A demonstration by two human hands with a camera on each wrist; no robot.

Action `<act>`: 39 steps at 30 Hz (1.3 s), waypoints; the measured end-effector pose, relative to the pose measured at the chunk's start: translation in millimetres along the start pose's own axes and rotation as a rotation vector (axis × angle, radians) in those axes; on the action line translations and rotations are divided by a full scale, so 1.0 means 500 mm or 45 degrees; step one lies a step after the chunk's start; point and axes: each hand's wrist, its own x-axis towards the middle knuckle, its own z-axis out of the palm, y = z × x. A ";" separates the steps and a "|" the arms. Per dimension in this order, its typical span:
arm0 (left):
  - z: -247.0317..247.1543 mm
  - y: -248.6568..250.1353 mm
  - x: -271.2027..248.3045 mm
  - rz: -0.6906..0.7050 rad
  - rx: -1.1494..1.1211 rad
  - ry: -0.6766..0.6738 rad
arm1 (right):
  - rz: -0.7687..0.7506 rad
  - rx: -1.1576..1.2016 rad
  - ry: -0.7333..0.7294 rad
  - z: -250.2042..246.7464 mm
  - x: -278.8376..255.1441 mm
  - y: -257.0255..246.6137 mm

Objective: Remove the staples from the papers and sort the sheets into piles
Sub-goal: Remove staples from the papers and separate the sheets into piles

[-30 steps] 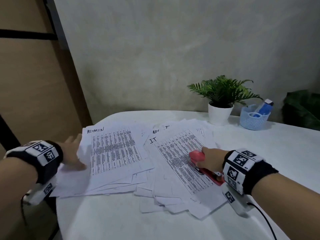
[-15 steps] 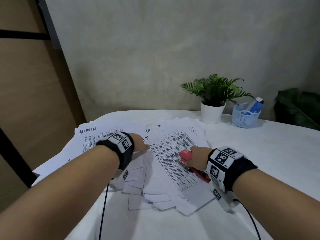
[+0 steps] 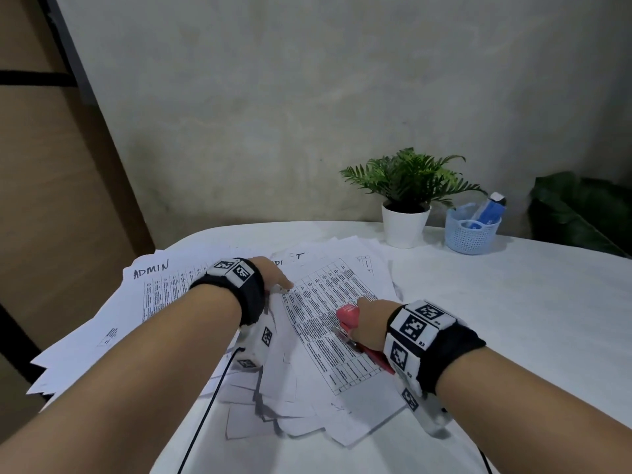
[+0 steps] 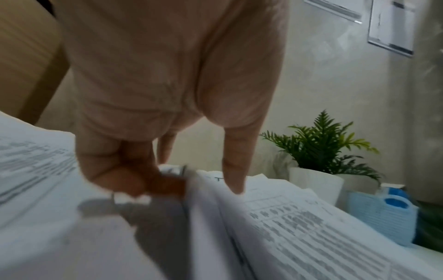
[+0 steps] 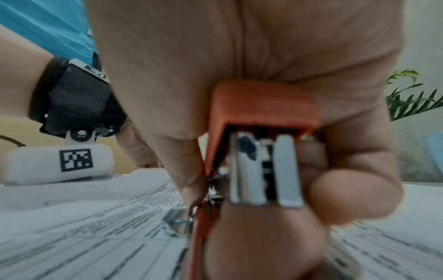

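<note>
The left hand (image 4: 167, 106) pinches the near-left corner of the top printed sheet (image 3: 328, 316) between thumb and curled fingers, index finger straight and pressing down on the page. To its left lies the pile headed ADMIN (image 3: 150, 295); the middle heap (image 3: 290, 388), on the white table (image 3: 513, 302), looks unsorted, so I judge much work remains. The right hand (image 3: 371, 325) grips a red stapler (image 5: 261, 147), fingers wrapped round it, its long axis running from the wrist toward the far left.
</note>
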 end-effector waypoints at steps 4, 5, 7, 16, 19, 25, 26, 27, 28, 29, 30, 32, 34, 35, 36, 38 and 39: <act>-0.001 -0.001 0.003 0.049 -0.056 0.116 | -0.003 -0.001 0.015 0.001 -0.003 -0.002; -0.005 -0.001 0.001 0.070 -0.094 0.113 | 0.001 0.003 0.012 0.000 -0.005 -0.002; -0.013 -0.001 -0.002 0.120 -0.149 0.110 | 0.010 0.020 0.015 -0.001 -0.006 0.000; -0.028 0.003 -0.077 0.489 -0.917 0.177 | 0.092 0.234 0.058 -0.015 -0.026 0.020; -0.053 0.017 -0.126 0.607 -1.148 0.060 | 0.118 0.378 0.169 -0.031 -0.042 0.045; -0.124 -0.009 -0.183 0.705 -1.409 -0.087 | 0.112 0.506 0.380 -0.116 -0.107 0.091; -0.122 -0.019 -0.188 0.648 -1.400 -0.072 | 0.116 0.508 0.390 -0.129 -0.116 0.092; -0.112 -0.030 -0.193 0.574 -1.355 -0.069 | 0.122 0.482 0.402 -0.140 -0.123 0.092; -0.094 -0.045 -0.193 0.488 -1.270 -0.066 | 0.131 0.439 0.404 -0.147 -0.127 0.090; -0.073 -0.059 -0.197 0.410 -1.142 -0.063 | 0.137 0.389 0.392 -0.150 -0.131 0.085; -0.050 -0.073 -0.204 0.334 -0.989 -0.048 | 0.146 0.337 0.359 -0.148 -0.133 0.077; -0.008 -0.098 -0.210 0.215 -0.769 -0.098 | 0.157 0.240 0.254 -0.135 -0.134 0.060; 0.024 -0.117 -0.214 0.141 -0.613 -0.172 | 0.147 0.205 0.135 -0.111 -0.134 0.042; 0.035 -0.122 -0.215 0.131 -0.478 -0.176 | 0.128 0.175 0.069 -0.100 -0.136 0.031; 0.043 -0.128 -0.215 0.139 -0.308 -0.174 | 0.098 0.119 0.005 -0.088 -0.135 0.022; 0.053 -0.128 -0.217 0.185 -0.004 -0.168 | 0.039 -0.035 -0.085 -0.070 -0.135 0.007; 0.052 -0.121 -0.222 0.223 0.114 -0.152 | 0.023 -0.097 -0.118 -0.063 -0.131 0.002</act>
